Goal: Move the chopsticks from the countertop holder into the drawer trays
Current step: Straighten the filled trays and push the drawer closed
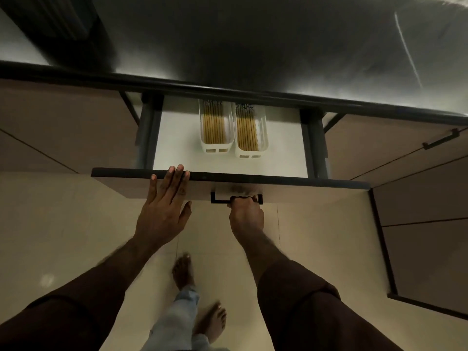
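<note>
With the chopsticks point(215, 124) lying lengthwise in two white trays point(217, 147), the transfer looks largely done: both bundles sit in the open drawer point(177, 138), their tips pointing toward 12 o'clock under the edge of the worktop point(253, 46). The two trays stand side by side, touching or nearly so, at about 12 o'clock from the hands, with the right one set slightly nearer the drawer front. Individual sticks cannot be counted in this dim light; each tray appears well filled. No countertop holder is in view. The left hand point(164, 206) lies flat against the drawer front point(316, 191), its fingers point(177, 178) straight and close together, tips reaching over the dark top edge, most likely to steady or push the panel. At 3 o'clock from it, the right hand point(247, 211) has its fingers curled round the black handle point(220, 200), a grip suited to sliding the drawer in or out; which way it is going cannot be told here. Both forearms emerge from dark sleeves. Below, at 6 o'clock, two bare feet point(183, 272) stand on the pale tiled floor point(63, 224). Closed cabinet fronts flank the drawer at 9 and 3 o'clock, the right one carrying a second black handle point(442, 140).
</note>
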The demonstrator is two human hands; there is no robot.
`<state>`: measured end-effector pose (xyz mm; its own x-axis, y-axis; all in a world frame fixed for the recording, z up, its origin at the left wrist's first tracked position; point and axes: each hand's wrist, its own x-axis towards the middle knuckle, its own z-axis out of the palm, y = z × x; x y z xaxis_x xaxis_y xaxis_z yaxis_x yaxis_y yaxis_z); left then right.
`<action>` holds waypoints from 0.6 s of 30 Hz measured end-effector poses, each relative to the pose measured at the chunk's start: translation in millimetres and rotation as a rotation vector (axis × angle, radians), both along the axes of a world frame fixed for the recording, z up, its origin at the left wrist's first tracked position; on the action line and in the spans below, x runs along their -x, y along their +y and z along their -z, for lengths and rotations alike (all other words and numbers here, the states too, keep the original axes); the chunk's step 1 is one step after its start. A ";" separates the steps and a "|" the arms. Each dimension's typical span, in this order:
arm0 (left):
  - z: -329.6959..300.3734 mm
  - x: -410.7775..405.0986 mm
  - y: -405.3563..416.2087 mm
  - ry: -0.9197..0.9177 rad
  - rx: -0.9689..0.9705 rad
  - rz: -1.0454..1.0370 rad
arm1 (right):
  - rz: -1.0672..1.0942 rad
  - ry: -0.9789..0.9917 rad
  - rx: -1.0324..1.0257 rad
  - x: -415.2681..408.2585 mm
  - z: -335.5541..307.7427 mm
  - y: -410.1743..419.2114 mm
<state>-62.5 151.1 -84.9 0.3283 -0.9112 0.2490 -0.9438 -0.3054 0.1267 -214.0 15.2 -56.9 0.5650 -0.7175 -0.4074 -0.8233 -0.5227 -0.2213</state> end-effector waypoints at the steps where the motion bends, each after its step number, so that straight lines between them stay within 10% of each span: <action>1: -0.6 -6.7 -7.1 0.001 0.004 0.005 | 0.002 0.004 0.004 -6.4 -0.7 -6.3; 18: -1.0 -87.7 -114.0 -0.036 0.109 -0.011 | 0.009 -0.067 0.044 -84.7 -3.4 -101.0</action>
<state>25.2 37.1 -83.9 0.3270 -0.8745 0.3583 -0.9450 -0.3018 0.1258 -129.3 -85.9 -53.5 0.5831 -0.7393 -0.3368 -0.8124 -0.5255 -0.2529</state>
